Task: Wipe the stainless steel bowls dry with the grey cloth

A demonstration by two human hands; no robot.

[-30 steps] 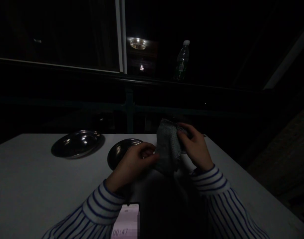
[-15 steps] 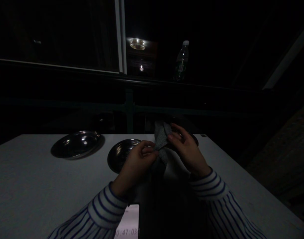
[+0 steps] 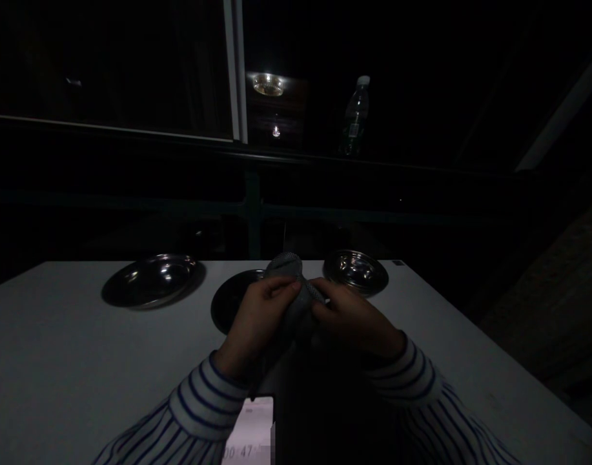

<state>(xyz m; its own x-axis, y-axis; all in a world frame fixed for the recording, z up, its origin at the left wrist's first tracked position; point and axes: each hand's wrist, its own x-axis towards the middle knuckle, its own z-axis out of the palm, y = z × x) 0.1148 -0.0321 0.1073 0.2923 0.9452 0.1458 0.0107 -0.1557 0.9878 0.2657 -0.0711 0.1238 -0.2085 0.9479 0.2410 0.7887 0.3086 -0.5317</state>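
Note:
A grey piece of fabric with a fine mesh-like texture is bunched between my two hands, above the middle of the table. My left hand pinches its near edge with thumb and fingers. My right hand grips its right side, the fingertips partly lost in shadow. Just behind my left hand sits a dark metal bowl, partly covered by that hand and the fabric. Beyond my right hand stands a shiny metal bowl. The fabric's lower part is too dark to make out.
Another wide metal bowl is at the left on the white table. A lit phone showing timer digits lies at the near edge. On the ledge behind stands a plastic bottle, by a window frame.
Both hands have turned the fabric; its upper part has shifted left and now forms a rounded fold. My right hand has come lower, uncovering the right bowl.

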